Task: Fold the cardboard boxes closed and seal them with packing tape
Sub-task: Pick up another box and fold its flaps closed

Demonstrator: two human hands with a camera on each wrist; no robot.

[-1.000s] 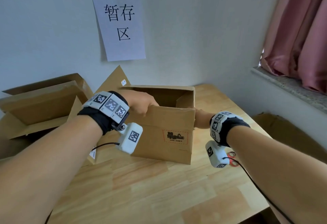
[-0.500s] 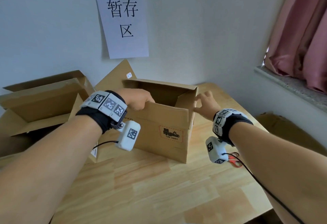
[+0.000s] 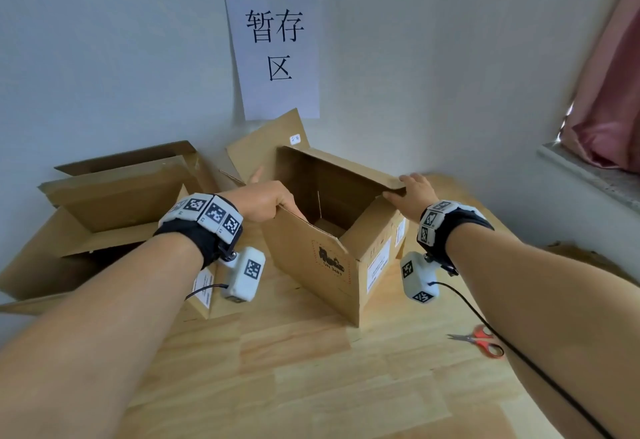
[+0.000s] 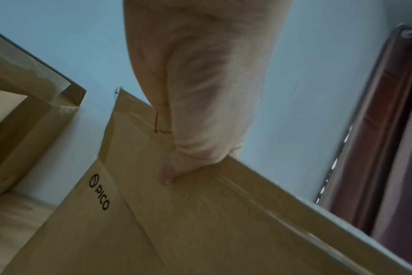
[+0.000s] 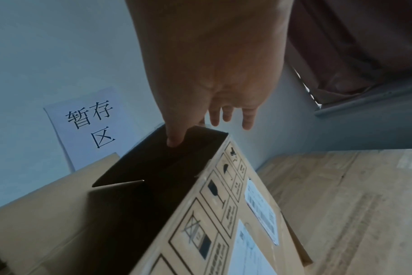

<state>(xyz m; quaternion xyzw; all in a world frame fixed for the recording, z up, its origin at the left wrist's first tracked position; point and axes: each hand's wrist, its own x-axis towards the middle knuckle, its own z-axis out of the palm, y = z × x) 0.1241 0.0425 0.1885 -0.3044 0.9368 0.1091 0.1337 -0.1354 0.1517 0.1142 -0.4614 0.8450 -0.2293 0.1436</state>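
Note:
An open brown cardboard box [image 3: 311, 258] stands on the wooden table [image 3: 311, 379], one corner turned toward me. My left hand [image 3: 273, 203] grips the top edge of its near-left flap. In the left wrist view the thumb [image 4: 167, 178] presses the flap's outer face [image 4: 212, 223] while the fingers go over the edge. My right hand [image 3: 410, 189] holds the right corner of the far flap. In the right wrist view its thumb [image 5: 174, 141] lies on the dark inner side of the box [image 5: 200, 214], fingers reaching past the edge. No tape is in view.
A second open cardboard box [image 3: 104, 206] sits at the left against the wall. Red-handled scissors [image 3: 481, 340] lie on the table at the right, under my right forearm. A paper sign [image 3: 277, 50] hangs on the wall; a windowsill [image 3: 588, 175] and pink curtain are at right.
The box has turned so a corner faces me. My right hand rose from the box's right side to the far flap's corner. The left hand kept its grip on the near flap.

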